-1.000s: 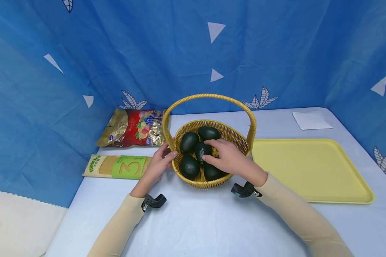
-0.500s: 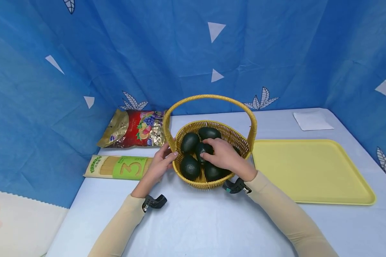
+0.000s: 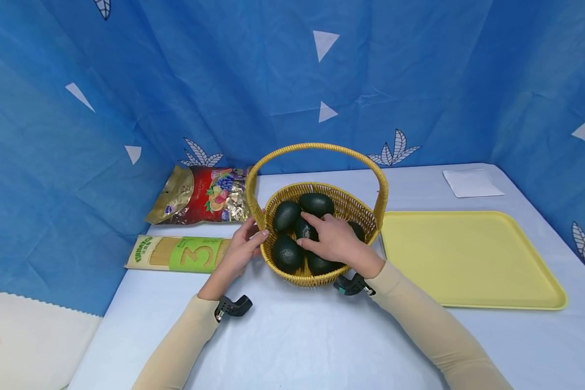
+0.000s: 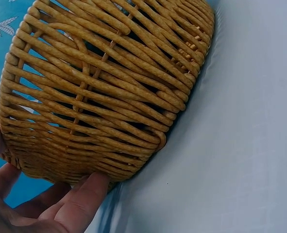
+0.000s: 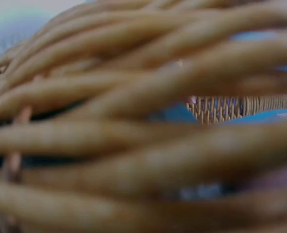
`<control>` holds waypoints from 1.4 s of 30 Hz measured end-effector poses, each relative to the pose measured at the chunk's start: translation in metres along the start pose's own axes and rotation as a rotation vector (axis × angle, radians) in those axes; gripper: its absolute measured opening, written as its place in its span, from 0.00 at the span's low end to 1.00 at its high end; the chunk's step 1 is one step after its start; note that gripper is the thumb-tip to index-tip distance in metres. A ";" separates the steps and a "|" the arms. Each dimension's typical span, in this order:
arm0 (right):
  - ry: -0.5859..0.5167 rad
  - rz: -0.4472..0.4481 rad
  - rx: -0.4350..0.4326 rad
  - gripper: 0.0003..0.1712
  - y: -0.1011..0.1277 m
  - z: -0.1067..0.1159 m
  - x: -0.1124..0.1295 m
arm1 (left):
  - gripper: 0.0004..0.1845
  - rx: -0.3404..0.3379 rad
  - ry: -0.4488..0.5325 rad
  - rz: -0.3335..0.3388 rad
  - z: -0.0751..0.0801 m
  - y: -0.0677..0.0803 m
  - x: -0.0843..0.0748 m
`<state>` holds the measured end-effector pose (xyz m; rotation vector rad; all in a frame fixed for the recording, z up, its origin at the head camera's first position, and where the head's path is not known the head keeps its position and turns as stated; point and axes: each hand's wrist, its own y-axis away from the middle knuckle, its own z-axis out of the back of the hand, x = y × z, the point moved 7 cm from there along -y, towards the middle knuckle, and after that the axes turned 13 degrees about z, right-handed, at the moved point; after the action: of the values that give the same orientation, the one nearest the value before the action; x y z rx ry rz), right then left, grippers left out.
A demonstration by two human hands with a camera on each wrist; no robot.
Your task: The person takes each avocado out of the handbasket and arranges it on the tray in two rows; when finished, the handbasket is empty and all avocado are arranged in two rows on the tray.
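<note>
Inside the basket (image 3: 351,203), the right hand (image 3: 336,241) has shifted left, its grip curled over an avocado (image 3: 304,230).

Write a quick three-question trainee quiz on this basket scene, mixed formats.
1. True or false: the left hand rests against the outside of the wicker basket.
2. Multiple choice: the right hand is on A) the yellow tray, B) the avocados inside the basket, C) the spaghetti pack.
3. Fill in: the snack bag lies to the ___ of the basket in the head view.

Key: 1 true; 2 B; 3 left.
</note>
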<state>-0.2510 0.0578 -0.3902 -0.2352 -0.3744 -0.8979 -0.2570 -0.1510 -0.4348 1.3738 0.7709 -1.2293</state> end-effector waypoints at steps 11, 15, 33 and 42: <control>-0.009 -0.003 -0.026 0.39 0.000 0.000 -0.001 | 0.34 -0.005 -0.001 0.004 0.000 0.001 0.000; -0.059 0.006 -0.067 0.39 0.002 0.002 0.000 | 0.34 -0.004 0.002 -0.003 -0.001 0.001 0.000; -0.265 0.164 -0.123 0.36 0.002 0.004 0.008 | 0.33 -0.009 -0.011 0.000 0.000 0.001 0.000; -0.322 0.162 -0.166 0.35 0.003 0.009 0.007 | 0.34 -0.010 -0.007 -0.005 -0.001 0.002 0.000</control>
<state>-0.2465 0.0578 -0.3794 -0.5590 -0.5709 -0.7315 -0.2550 -0.1501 -0.4340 1.3602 0.7748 -1.2318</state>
